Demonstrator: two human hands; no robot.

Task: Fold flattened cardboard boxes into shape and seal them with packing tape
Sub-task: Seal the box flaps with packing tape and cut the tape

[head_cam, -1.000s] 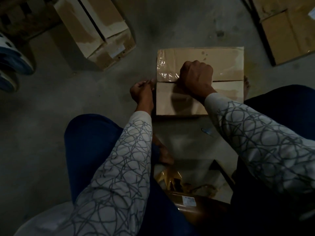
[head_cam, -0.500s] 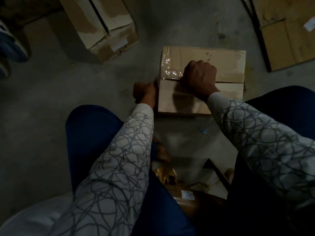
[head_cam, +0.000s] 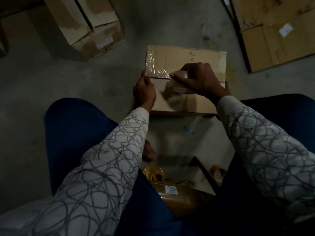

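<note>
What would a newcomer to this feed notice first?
The cardboard box sits on the floor mid-frame, with the right hand gripping a clear tape roll over its centre seam. The left hand holds the box's left edge, where glossy tape already covers the end. A long box lies top left, flattened cardboard top right.

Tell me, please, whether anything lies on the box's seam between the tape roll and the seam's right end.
Nothing visible does. The right hand holds the tape roll on the box seam; the stretch to its right shows bare cardboard, though the hand itself hides part of it.
</note>
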